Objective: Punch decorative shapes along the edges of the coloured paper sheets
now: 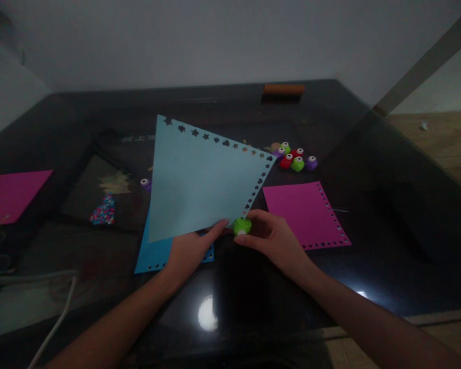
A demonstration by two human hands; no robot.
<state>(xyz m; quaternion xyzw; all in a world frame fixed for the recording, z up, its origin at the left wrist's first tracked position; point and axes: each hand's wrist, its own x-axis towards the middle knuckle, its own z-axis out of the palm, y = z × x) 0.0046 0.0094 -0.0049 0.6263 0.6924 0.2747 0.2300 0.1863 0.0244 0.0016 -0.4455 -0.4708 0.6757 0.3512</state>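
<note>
Held, one pale blue paper sheet point(203, 179): thin, matt, four-sided, tilted above the glossy dark counter point(276, 318). Far and right edges bear small cut-outs (stars, hearts, leaf-like shapes); left and near edges plain. Our left hand point(188, 251) is clamped on the near edge, thumb on top, other fingers largely hidden beneath. Our right thumb and forefinger, on the right hand point(274, 236), pinch one green craft punch point(241, 225): rounded, smooth, white part towards us, at the sheet's near right corner; whether the edge sits inside it, we cannot tell.

Under the left fingers: bright blue sheet point(153, 253), punched edge. Left of them: heap of multicoloured confetti point(104, 210). Just right of the right fingers: magenta sheet point(303, 212), two punched edges. Beyond them: cluster of craft punches point(297, 164), red, green, purple, eye-topped.
</note>
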